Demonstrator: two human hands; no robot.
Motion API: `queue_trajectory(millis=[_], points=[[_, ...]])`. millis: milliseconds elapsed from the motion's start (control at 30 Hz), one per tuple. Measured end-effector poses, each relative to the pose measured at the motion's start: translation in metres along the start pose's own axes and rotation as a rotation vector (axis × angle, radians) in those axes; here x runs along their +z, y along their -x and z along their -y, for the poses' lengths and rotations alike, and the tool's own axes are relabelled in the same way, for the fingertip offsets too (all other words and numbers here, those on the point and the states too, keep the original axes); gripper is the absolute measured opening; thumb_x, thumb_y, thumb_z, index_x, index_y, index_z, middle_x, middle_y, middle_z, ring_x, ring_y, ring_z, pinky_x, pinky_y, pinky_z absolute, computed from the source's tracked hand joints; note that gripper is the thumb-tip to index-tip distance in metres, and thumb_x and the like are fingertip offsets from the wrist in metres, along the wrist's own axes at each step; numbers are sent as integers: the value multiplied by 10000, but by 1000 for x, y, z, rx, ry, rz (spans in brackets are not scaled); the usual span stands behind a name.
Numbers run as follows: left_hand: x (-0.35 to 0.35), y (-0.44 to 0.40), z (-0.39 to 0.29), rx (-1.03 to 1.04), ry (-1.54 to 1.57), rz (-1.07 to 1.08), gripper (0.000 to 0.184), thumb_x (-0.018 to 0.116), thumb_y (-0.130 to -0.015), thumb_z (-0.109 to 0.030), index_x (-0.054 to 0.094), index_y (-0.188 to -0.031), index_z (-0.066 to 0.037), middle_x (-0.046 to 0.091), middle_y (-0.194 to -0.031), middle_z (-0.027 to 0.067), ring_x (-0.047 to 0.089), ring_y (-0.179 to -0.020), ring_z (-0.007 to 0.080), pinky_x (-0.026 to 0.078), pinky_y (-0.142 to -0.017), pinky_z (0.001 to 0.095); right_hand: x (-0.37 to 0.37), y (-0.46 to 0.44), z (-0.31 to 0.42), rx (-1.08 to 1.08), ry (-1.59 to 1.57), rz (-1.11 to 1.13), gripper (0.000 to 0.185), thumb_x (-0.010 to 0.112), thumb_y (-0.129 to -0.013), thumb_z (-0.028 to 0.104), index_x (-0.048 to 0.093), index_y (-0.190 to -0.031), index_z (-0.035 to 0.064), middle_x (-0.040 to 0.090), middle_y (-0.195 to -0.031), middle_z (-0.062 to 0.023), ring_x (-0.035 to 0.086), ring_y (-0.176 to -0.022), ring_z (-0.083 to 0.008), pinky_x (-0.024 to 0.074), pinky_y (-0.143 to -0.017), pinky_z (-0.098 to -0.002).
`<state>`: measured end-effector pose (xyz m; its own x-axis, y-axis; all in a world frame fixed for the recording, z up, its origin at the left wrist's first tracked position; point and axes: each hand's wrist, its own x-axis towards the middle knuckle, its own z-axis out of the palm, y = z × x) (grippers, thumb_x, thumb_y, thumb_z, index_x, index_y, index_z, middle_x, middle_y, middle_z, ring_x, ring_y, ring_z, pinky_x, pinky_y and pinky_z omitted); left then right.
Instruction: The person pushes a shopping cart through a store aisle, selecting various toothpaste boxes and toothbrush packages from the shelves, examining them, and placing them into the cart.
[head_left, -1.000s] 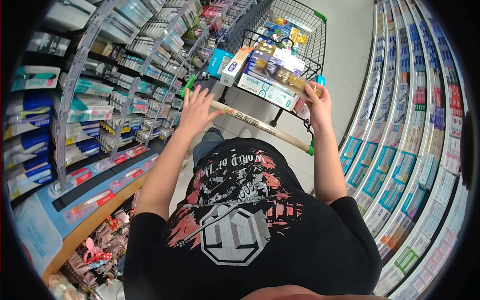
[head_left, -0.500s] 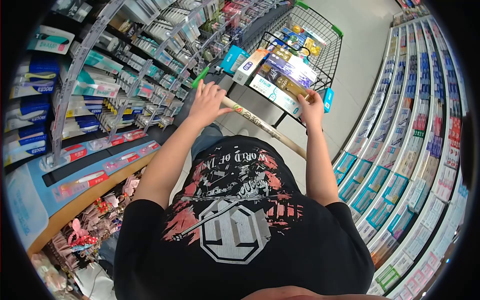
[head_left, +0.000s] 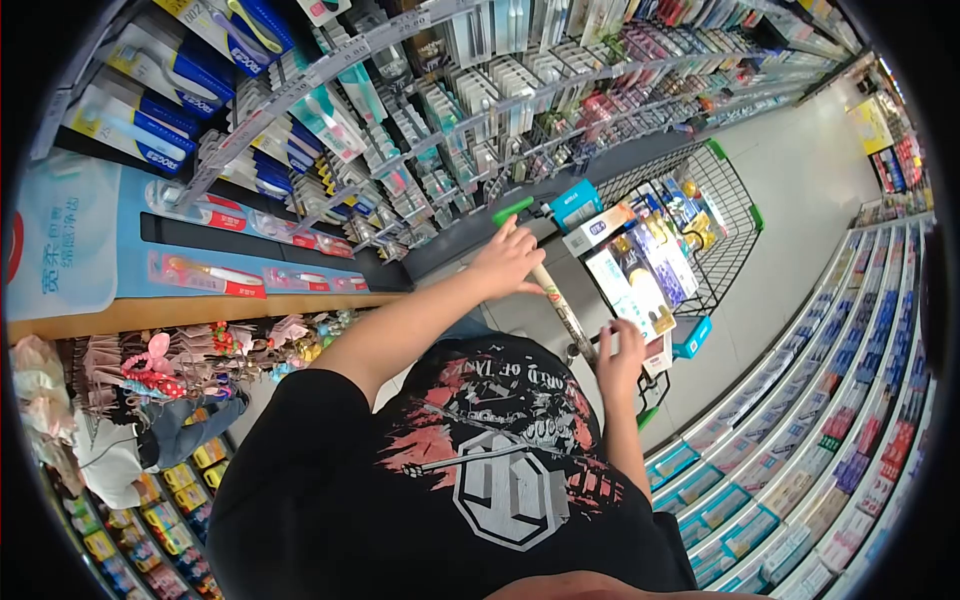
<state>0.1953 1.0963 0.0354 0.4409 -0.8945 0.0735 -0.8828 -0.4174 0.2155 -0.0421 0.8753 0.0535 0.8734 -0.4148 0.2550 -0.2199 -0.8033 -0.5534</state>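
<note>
My left hand (head_left: 512, 262) is closed over the left part of the shopping cart handle (head_left: 562, 312), thumb on the near side. At the handle's right end, my right hand (head_left: 622, 352) has loosely bent fingers with nothing visible between them. Whether it touches the bar I cannot make out. Just beyond lie several boxes in the cart's front section: a white box (head_left: 612, 280), a purple one (head_left: 672, 270), a white and orange one (head_left: 598, 228) and a teal one (head_left: 574, 205). Another blue box (head_left: 692, 337) hangs at the cart's right edge.
Shelves of packaged toothbrushes (head_left: 130, 125) and hanging goods run along the left and far side. Curved shelves (head_left: 790, 400) with rows of boxes line the right. Hair accessories (head_left: 155, 365) hang at lower left. Grey floor (head_left: 790, 185) stretches beyond the cart.
My right hand has left the golden-brown box among the cart's goods and come back to the handle. The view has turned left, so the cart sits farther right. My left hand stays on the handle.
</note>
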Motion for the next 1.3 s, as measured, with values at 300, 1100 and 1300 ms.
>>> queue_trajectory(millis=[300,1100,1300], points=[[6,0,-2,3,-31,-69,727,697,-821,-716,650,-1135,-62,630,-1146,145,510,-1318,362,223,-1261,638,23,16,4,33,138,387,355,618,-1042,371,684,-982,28,705,-989,-161,671,-928,-376,525,-821,-499],[22,-20,-3,-45,-138,-101,757,681,-818,-744,646,-1175,-77,607,-1144,133,511,-1306,348,221,-1269,612,23,-1,-4,70,277,333,458,530,-1081,482,578,-910,61,695,-887,-176,693,-752,-440,542,-646,-551],[10,-32,-1,-71,-140,14,762,670,-850,-732,629,-1204,-59,596,-1164,143,504,-1311,354,243,-1262,610,23,-13,2,143,357,411,494,484,-1089,527,559,-942,62,726,-870,-212,712,-792,-451,556,-667,-559]])
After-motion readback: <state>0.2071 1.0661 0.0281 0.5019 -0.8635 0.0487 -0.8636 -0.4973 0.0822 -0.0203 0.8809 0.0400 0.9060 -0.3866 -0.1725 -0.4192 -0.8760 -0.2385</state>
